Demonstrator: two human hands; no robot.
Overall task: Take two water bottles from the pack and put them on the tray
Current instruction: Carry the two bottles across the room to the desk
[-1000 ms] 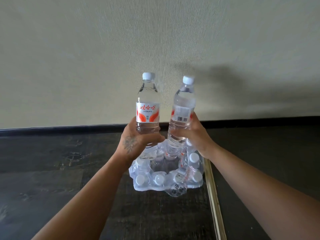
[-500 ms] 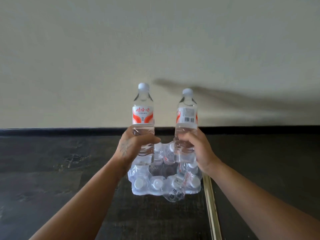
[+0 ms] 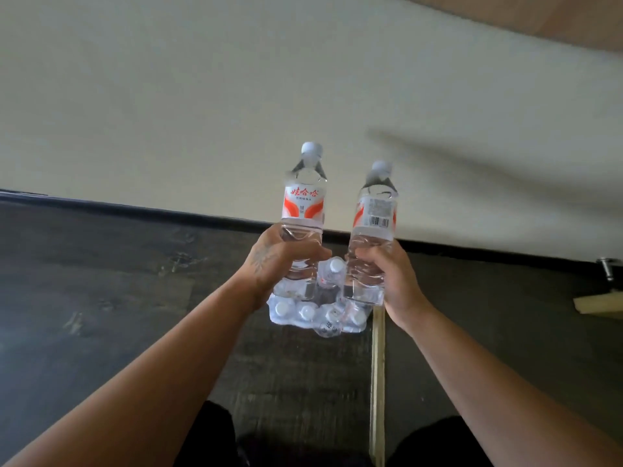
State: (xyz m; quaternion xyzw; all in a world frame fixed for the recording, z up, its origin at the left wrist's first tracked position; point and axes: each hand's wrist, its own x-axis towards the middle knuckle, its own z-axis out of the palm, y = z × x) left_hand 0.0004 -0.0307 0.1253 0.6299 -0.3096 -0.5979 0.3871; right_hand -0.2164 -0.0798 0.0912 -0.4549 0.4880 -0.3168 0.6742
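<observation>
Currently I am gripping one bottle (image 3: 302, 227) in my left hand (image 3: 274, 264), another bottle (image 3: 371, 237) in my right hand (image 3: 387, 274), fingers wrapped low above the pack (image 3: 317, 315); with no tray visible, either top-heavy bottle is risking tipping or slipping.

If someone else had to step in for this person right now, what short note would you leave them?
Left hand: closed around one water bottle, held upright.
Right hand: closed around the second water bottle, also upright.
Both are lifted above the plastic-wrapped pack on the dark floor.
Done: two bottles taken from the pack.
Left: set both on the tray, which is not in view.
</observation>
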